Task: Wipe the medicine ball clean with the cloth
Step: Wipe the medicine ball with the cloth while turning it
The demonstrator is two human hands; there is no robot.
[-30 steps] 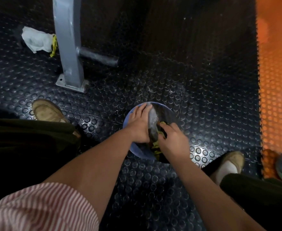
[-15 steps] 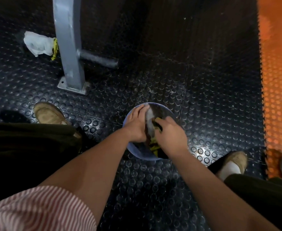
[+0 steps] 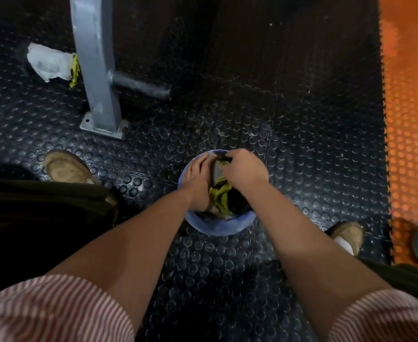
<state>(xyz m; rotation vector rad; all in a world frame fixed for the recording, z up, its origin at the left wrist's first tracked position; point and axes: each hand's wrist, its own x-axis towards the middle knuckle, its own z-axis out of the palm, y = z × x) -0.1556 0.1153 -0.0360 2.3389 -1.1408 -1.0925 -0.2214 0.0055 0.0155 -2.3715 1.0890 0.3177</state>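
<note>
Since half a second ago, the right hand (image 3: 245, 169) has travelled from the near right flank of the medicine ball (image 3: 218, 225) up to its far crown, taking the cloth (image 3: 221, 197) with it. The left hand (image 3: 198, 183) has hardly shifted.

Head view: the blue ball, with a dark panel across it, sits on the studded black floor (image 3: 289, 124) between the person's shoes. The left hand lies flat on the ball's left side, fingers straight and slightly spread, steadying it. The right hand's grip is curled round a bunched end of the yellow-green and dark cloth, pressed to the ball's far top edge. The rest of the cloth trails down the middle toward the near side.

Wiping looks well under way, at the far end of an outward stroke. The next move probably calls for drawing the cloth back over the crown, or for turning the ball under the left palm to bring up an unwiped face. Either way the flat hand must stop the ball rolling.

A grey steel post (image 3: 96, 70) and a crumpled white rag (image 3: 48, 61) are well apart, upper left.
</note>
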